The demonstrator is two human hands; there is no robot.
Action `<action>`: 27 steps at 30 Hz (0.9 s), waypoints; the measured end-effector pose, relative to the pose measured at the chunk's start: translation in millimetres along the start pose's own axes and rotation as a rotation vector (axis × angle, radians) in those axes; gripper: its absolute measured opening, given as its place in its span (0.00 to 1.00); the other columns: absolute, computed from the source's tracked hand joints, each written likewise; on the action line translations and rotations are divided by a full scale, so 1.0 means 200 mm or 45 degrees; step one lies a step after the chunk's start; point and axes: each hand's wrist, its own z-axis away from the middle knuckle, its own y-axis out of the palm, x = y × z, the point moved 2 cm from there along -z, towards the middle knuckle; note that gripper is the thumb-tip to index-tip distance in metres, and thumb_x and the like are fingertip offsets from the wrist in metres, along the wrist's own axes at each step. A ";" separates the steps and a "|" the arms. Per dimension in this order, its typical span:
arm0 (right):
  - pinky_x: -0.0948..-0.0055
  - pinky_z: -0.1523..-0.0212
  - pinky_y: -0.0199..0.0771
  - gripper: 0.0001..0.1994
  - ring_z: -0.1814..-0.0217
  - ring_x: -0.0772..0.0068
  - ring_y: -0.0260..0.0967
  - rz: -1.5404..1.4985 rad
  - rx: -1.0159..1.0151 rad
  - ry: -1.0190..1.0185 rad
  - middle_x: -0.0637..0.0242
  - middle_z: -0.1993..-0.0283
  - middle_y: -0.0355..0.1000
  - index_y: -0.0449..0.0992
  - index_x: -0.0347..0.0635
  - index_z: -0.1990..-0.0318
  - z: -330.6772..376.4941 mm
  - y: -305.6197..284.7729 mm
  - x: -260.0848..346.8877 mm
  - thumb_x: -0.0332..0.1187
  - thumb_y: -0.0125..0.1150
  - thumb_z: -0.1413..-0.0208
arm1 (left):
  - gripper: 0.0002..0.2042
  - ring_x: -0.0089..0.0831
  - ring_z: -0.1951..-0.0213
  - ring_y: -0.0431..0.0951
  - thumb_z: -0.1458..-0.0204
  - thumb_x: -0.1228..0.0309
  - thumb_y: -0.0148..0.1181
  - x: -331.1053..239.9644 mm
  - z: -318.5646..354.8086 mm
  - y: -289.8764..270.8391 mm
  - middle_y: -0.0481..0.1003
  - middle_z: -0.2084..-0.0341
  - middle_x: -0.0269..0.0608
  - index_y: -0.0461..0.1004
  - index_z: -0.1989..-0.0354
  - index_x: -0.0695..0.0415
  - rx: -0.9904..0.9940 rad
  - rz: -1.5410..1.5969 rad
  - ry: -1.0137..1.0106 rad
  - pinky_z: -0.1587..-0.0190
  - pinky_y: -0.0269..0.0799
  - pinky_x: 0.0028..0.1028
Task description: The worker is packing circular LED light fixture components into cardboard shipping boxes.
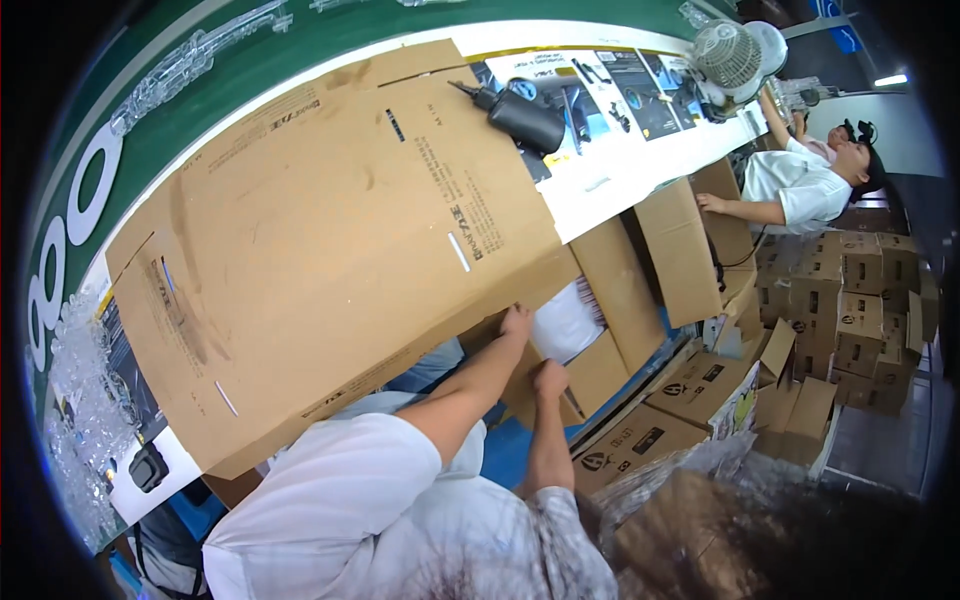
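Observation:
An open cardboard carton [622,300] stands beside the bench, its flaps spread. Inside it lies a white plastic bag [567,320], with something red-striped at its right side. My left hand [517,322] is closed on the carton's near-left edge, close to the bench. Lower and a little to the right, my right hand [550,379] is curled round the edge of a near flap. The fingertips of both hands are partly hidden by the cardboard. A large flat cardboard sheet [300,230] covers the bench to the left of my hands.
A black bottle [525,118] rests at the sheet's far edge near printed sheets [640,95]. A fan [728,55] stands at the far right. Another person [810,190] handles an open carton [680,250]. Stacked cartons [850,300] fill the right; clear plastic parts [85,400] lie left.

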 end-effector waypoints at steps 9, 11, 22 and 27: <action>0.55 0.61 0.75 0.15 0.63 0.49 0.75 -0.158 0.122 0.107 0.49 0.67 0.76 0.79 0.41 0.68 0.27 -0.02 0.32 0.43 0.67 0.58 | 0.21 0.40 0.37 0.59 0.40 0.66 0.41 0.24 -0.08 0.07 0.62 0.40 0.40 0.63 0.39 0.57 0.342 0.256 -0.093 0.42 0.59 0.48; 0.54 0.61 0.75 0.17 0.62 0.48 0.75 -0.197 0.220 0.034 0.49 0.67 0.76 0.79 0.40 0.68 0.32 -0.03 0.39 0.44 0.69 0.59 | 0.20 0.39 0.38 0.60 0.40 0.66 0.42 0.34 -0.04 0.11 0.63 0.40 0.40 0.65 0.40 0.55 0.383 0.045 -0.073 0.42 0.58 0.46; 0.52 0.60 0.73 0.19 0.62 0.45 0.74 -0.461 0.268 -0.171 0.50 0.65 0.76 0.78 0.43 0.63 0.23 0.05 0.52 0.43 0.71 0.60 | 0.15 0.38 0.46 0.71 0.44 0.67 0.49 0.41 0.26 -0.21 0.72 0.48 0.43 0.77 0.51 0.51 0.312 -0.320 0.094 0.45 0.64 0.41; 0.52 0.60 0.74 0.15 0.63 0.46 0.74 -0.411 0.279 -0.160 0.50 0.66 0.75 0.78 0.45 0.64 0.34 0.22 0.38 0.42 0.67 0.57 | 0.18 0.37 0.51 0.76 0.58 0.65 0.64 0.32 0.36 -0.42 0.76 0.53 0.47 0.79 0.56 0.52 0.561 -0.244 0.293 0.52 0.72 0.36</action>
